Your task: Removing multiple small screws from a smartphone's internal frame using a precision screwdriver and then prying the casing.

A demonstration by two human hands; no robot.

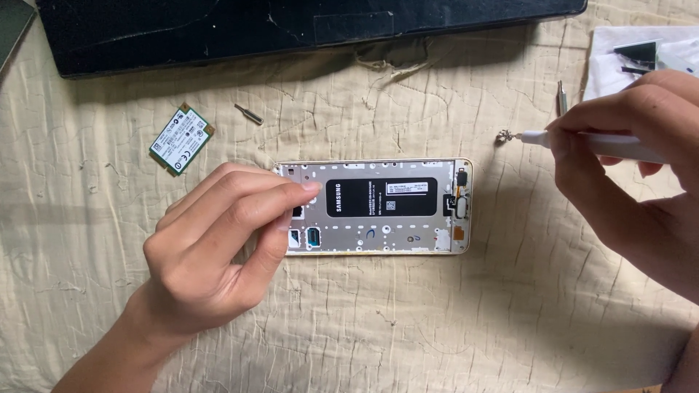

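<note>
An opened phone [373, 207], back cover off, lies at centre on a cream quilted cloth [364, 327], its 9 o'clock end under the pinched-together fingertips of the left hand [218, 255]. At 3 o'clock the right hand [641, 167] is clamped on a white screwdriver [604, 144], its tip carrying what seems 1 small part [503, 135]. Judged step: lifting out fasteners, which calls for a steady tip; the tip's load is too small to identify, and the right hand is cut off by the frame.

A wrinkled beige quilted cloth [378, 320] covers the surface; a cracked black slab [218, 29] lies along its top edge.
</note>
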